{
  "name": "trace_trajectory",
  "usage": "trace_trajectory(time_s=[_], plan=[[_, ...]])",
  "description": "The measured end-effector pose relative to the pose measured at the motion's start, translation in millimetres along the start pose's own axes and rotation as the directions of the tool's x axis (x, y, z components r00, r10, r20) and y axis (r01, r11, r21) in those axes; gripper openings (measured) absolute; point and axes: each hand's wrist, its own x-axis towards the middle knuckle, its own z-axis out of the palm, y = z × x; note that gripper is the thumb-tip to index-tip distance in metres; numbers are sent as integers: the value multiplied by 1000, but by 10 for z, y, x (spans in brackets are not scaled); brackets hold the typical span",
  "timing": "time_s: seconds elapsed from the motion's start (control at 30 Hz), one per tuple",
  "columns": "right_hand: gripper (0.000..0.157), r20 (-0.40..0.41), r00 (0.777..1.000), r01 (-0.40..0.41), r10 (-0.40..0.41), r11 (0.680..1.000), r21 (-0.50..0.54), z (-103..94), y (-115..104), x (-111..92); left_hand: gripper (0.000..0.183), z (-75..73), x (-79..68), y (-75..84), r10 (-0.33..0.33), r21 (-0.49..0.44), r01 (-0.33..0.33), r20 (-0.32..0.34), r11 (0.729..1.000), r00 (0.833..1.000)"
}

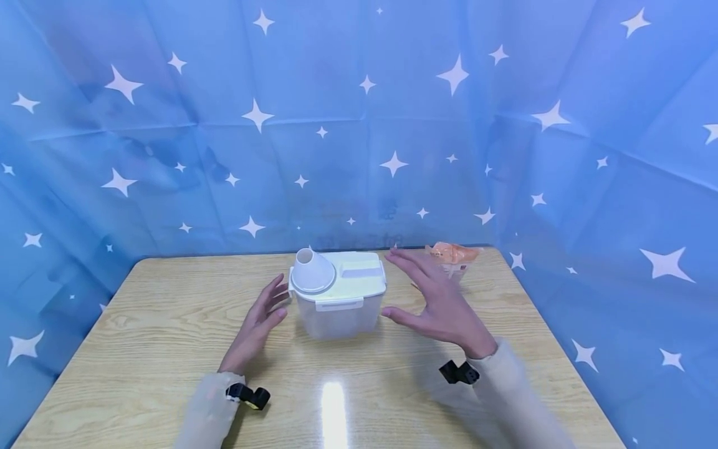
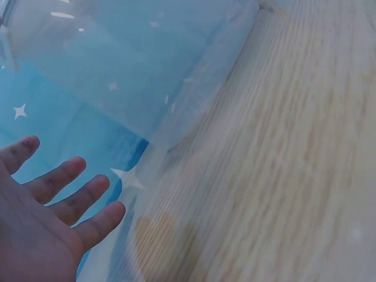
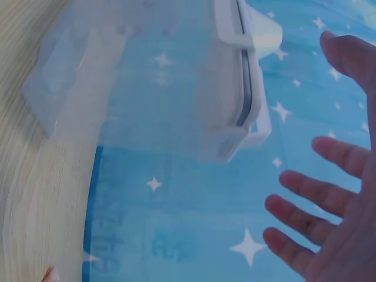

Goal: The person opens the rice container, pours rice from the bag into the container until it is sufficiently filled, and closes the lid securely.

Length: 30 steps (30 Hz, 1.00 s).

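Note:
A translucent storage container (image 1: 338, 319) with a white lid (image 1: 350, 260) stands upright on the table. On the lid's left side sits a white cone-shaped spout (image 1: 313, 269). Beside the container's left wall is my left hand (image 1: 259, 324), its fingers spread and holding nothing. My right hand (image 1: 440, 304) hovers off the right side, thumb and fingers apart, with a gap to the lid. In the right wrist view, the clear wall (image 3: 158, 76) and the lid's clips (image 3: 226, 144) face the open palm. The left wrist view shows the container's lower wall (image 2: 158, 70) near the spread fingers.
Behind my right hand, an orange and clear plastic packet (image 1: 455, 254) lies at the table's back right, partly hidden. The wooden table (image 1: 168, 324) ends at a blue star-patterned curtain (image 1: 336, 125) at the back and sides.

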Motion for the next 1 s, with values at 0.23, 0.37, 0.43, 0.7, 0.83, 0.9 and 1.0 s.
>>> trace_trajectory(time_s=[0.23, 0.37, 0.43, 0.7, 0.83, 0.9, 1.0], plan=[[75, -40, 993, 116, -115, 993, 29, 141, -98, 120, 69, 113, 46, -7, 10, -38, -9, 31, 999, 999], [68, -58, 987, 152, -151, 988, 19, 209, -147, 170, 75, 166, 54, 17, 22, -86, -17, 57, 996, 998], [65, -60, 986, 159, -158, 987, 9, 235, -170, 182, 78, 191, 64, 26, 24, -104, -17, 67, 994, 997], [58, -52, 982, 181, -180, 983, 18, 292, -294, 237, 85, 309, 118, -2, -10, -83, 15, 63, 996, 998], [54, -25, 980, 198, -197, 980, 14, 337, -345, 269, 79, 361, 130, -26, -26, -56, 28, 36, 998, 999], [51, -13, 978, 209, -209, 978, 3, 366, -360, 280, 77, 382, 137, -36, -23, -52, 24, 30, 998, 999], [47, 5, 971, 237, -237, 971, -23, 412, -374, 286, 76, 406, 141, -43, -19, -55, 20, 29, 998, 999]])
